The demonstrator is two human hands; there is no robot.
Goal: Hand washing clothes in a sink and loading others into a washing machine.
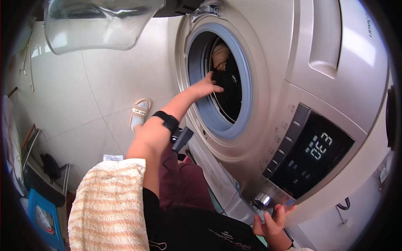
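Note:
My left hand [208, 85] reaches into the round door opening of a front-loading washing machine [267, 103], its fingers apart and holding nothing. Just beyond the fingertips lies black clothing [227, 91] in the drum, with a brown, bunched fabric [220, 56] above it. A blue-grey rubber door seal [246, 81] rings the opening. At the lower right, my right hand [271, 221] is empty, fingers apart and slightly bent, just below the chrome control knob [262, 201]. Whether it touches the panel edge cannot be told. The display panel [314, 153] is lit.
The machine's transparent door bowl [100, 28] hangs swung wide at the top left. A slipper [140, 111] on a foot rests on the tiled floor [88, 94]. A striped towel [108, 204] lies over my left shoulder. A blue plastic stool or frame [45, 216] stands lower left.

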